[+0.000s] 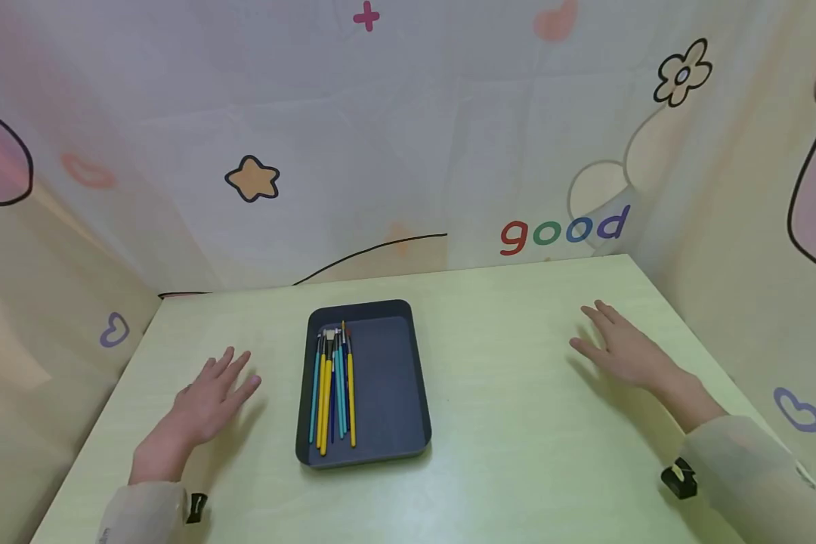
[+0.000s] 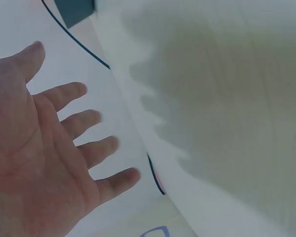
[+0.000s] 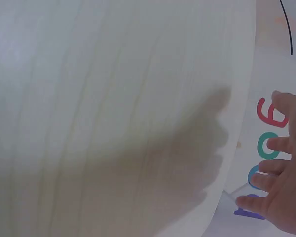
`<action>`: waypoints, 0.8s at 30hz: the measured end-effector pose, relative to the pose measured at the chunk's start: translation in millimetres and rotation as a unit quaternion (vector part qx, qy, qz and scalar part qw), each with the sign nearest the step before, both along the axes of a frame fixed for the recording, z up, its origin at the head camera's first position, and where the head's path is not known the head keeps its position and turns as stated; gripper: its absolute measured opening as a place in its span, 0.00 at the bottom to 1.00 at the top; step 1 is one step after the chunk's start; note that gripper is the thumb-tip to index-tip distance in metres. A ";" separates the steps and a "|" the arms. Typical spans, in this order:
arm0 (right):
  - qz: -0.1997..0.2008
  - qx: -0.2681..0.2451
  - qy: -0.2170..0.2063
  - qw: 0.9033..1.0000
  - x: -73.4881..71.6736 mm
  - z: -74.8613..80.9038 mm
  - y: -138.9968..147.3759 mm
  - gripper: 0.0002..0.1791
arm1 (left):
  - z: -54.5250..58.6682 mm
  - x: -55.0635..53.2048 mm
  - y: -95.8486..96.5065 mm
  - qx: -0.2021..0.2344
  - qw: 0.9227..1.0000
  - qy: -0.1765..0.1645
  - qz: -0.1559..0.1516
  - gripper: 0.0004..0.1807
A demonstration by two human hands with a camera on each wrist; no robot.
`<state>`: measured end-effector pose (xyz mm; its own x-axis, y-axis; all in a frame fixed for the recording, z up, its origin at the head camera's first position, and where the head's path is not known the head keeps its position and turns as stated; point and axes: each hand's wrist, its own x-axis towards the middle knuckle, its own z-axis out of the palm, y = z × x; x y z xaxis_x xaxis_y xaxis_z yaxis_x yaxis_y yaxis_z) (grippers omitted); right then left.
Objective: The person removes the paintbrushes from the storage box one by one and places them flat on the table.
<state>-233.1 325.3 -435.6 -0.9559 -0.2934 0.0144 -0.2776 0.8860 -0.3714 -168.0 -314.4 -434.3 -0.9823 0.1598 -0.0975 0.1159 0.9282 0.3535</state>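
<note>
A dark grey tray [image 1: 391,378] lies on the table, left of its middle. Along the tray's left side lie several paintbrushes [image 1: 323,400] with yellow, teal and dark blue handles, bristles toward the back. My left hand [image 1: 207,400] hovers over the table to the left of the tray, fingers spread and holding nothing. In the left wrist view the palm of the left hand [image 2: 44,143] shows bare. Far to the right of the tray, my right hand [image 1: 625,351] is held above the table, its fingers extended and the palm bare in the right wrist view.
The pale wooden table [image 1: 503,423] meets a printed cloth backdrop [image 1: 381,151] at its back edge, with cloth on both sides too. Coloured letters spelling "good" [image 1: 564,230] are on the backdrop. A small black clip-like piece [image 1: 680,478] sits by the right sleeve.
</note>
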 end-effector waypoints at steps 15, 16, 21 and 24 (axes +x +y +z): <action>0.041 -0.047 0.048 0.997 4.9 8.8 -36.0 0.24 | 7.4 2.1 22.4 0.102 0.994 0.030 -0.002 0.31; 0.043 -0.050 0.049 0.997 6.0 9.1 -38.3 0.24 | 7.3 1.3 23.7 0.110 0.993 0.030 0.005 0.30; 0.058 -0.064 0.053 0.995 11.8 11.1 -51.8 0.22 | 7.8 0.9 31.7 0.156 0.986 0.003 0.052 0.27; 0.070 -0.073 0.056 0.993 15.4 12.0 -59.9 0.20 | 6.2 2.9 38.8 0.199 0.977 -0.024 0.075 0.27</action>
<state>-217.7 265.4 -423.6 -0.8961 -0.4097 0.1708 -0.4406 0.7746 -0.4537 -165.1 -275.6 -428.1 -0.9935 0.0484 -0.1035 -0.0370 0.7211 0.6919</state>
